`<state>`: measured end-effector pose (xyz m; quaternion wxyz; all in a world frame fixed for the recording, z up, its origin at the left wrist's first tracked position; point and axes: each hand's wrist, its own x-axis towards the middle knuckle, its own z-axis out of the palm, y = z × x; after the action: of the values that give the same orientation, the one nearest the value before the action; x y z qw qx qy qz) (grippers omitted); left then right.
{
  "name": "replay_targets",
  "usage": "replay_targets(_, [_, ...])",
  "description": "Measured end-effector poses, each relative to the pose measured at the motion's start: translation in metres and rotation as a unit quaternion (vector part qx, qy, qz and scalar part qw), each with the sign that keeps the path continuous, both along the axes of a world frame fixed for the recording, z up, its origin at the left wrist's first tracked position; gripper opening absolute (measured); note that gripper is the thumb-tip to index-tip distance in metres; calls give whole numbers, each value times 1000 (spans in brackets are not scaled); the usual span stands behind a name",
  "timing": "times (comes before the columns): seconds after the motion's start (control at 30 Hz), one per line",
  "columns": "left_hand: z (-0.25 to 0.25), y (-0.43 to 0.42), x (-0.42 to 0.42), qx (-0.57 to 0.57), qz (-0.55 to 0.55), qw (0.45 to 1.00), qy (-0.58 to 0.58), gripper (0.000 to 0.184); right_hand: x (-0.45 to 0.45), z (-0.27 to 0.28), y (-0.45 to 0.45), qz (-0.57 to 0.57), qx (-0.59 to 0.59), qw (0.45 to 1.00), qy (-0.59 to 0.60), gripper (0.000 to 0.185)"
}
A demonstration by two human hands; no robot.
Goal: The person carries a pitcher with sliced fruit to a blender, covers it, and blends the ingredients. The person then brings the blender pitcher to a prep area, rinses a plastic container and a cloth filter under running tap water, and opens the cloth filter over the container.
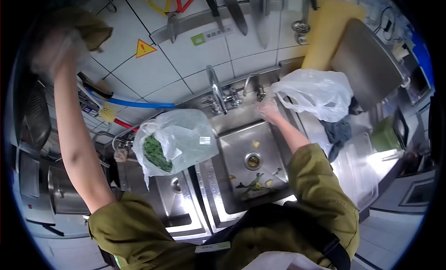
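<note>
Blurring at ten o'clock, the plastic-gloved left hand (60,49) is near a brown object (96,29); the gloved right hand (268,110), at two, is near a curved metal tap (261,91) at one. Finger grips unclear. Crinkled, white-labelled bag (190,126) at nine.

And up on wall before you, knives (237,15) hang at metal rack (195,23), scissors (172,27) alongside! Warning triangle (145,48) lower left, blue hose (139,104) below, yellow slab (331,33) standing off to your right!
</note>
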<state>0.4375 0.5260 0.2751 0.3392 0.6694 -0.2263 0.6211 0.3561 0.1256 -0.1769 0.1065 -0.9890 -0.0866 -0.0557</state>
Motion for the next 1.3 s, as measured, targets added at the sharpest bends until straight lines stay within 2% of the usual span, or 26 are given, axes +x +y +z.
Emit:
replay_targets(0.03, [-8, -1, -10, 12, -2, 1000, -4, 30, 16, -26, -6, -8, 34, 995, -89, 28])
replay_targets(0.1, [-27, -6, -39, 49, -8, 999, -12, 30, 19, 13, 5, -154, 159, 975, 32, 23])
replay_targets(0.2, [-68, -23, -97, 136, -17, 991, 6, 31, 31, -41, -3, -183, 219, 954, -88, 20])
replay_targets(0.3, [-132, -54, -153, 249, -57, 964, 76, 32, 39, -45, -12, -93, 38, 994, -42, 23])
replay_targets(0.37, [-180, -77, -181, 310, -95, 936, 135, 32, 45, -68, -15, -115, 90, 987, -69, 22])
replay_targets(0.43, [-232, -108, -197, 348, -131, 902, 221, 33, 17, -1, -2, -122, 16, 991, -53, 13])
replay_targets(0.47, [-256, -124, -197, 341, -141, 885, 284, 33, 18, -4, -1, -132, 33, 990, -45, 13])
replay_targets(0.5, [-273, -145, -194, 305, -143, 853, 398, 33, 24, -6, -1, -141, 51, 988, -38, 13])
replay_targets(0.53, [-260, -184, -190, 157, -106, 694, 695, 32, 28, -10, -2, -148, 70, 986, -32, 13])
replay_targets(0.57, [-293, -189, -173, 113, -124, 699, 695, 26, 24, -8, -3, -144, 82, 986, -22, 13])
replay_targets(0.6, [-347, -188, -160, 68, -140, 701, 696, 23, 19, -1, -4, -140, 94, 986, -11, 14])
replay_targets(0.63, [-402, -186, -148, -9, -142, 692, 708, 27, 18, 0, -6, -137, 107, 985, -2, 14])
replay_targets(0.67, [-436, -187, -141, -86, -144, 680, 713, 31, 21, -15, -11, -136, 71, 988, -6, 16])
replay_targets(0.7, [-434, -196, -138, -219, -207, 571, 763, 33, 10, -20, -13, -92, 14, 995, -23, 15])
replay_targets(0.77, [-429, -211, -130, -456, -309, 300, 779, 35, -15, -28, -21, -3, -99, 993, -60, 16])
replay_targets(0.83, [-449, -214, -116, -486, -286, 290, 773, 34, -30, -99, -29, 56, 16, 987, -147, 22])
replay_targets(0.9, [-474, -211, -105, -507, -290, 272, 765, 31, -71, -94, -9, 102, 45, 959, -261, 24])
replay_targets(0.93, [-487, -209, -99, -514, -306, 259, 759, 29, -84, -88, 7, -59, 355, 931, 59, 26])
replay_targets(0.97, [-494, -208, -95, -520, -322, 245, 752, 28, -88, -82, 23, -206, 586, 694, 364, 29])
replay_targets(1.03, [-484, -204, -97, -492, -362, 274, 743, 24, -86, -62, 42, -252, 394, 863, 193, 35])
replay_targets(1.07, [-480, -202, -94, -477, -382, 289, 736, 23, -80, -50, 45, -265, 282, 917, 97, 38])
replay_targets(1.13, [-493, -195, -85, -468, -384, 277, 746, 21, -57, -21, 36, -278, 318, 903, -77, 47])
replay_targets(1.17, [-498, -192, -83, -464, -384, 271, 751, 21, -38, -19, 35, -298, 326, 890, -112, 45])
replay_targets(1.23, [-485, -200, -88, -497, -404, 221, 736, 20, -10, -5, 29, -294, 278, 906, -127, 41])
replay_targets(1.27, [-480, -204, -90, -512, -414, 197, 726, 20, 1, 10, 23, -269, 220, 932, -107, 39])
replay_targets(1.3, [-481, -205, -89, -514, -415, 194, 725, 20, 11, 17, 20, -241, 162, 953, -86, 38])
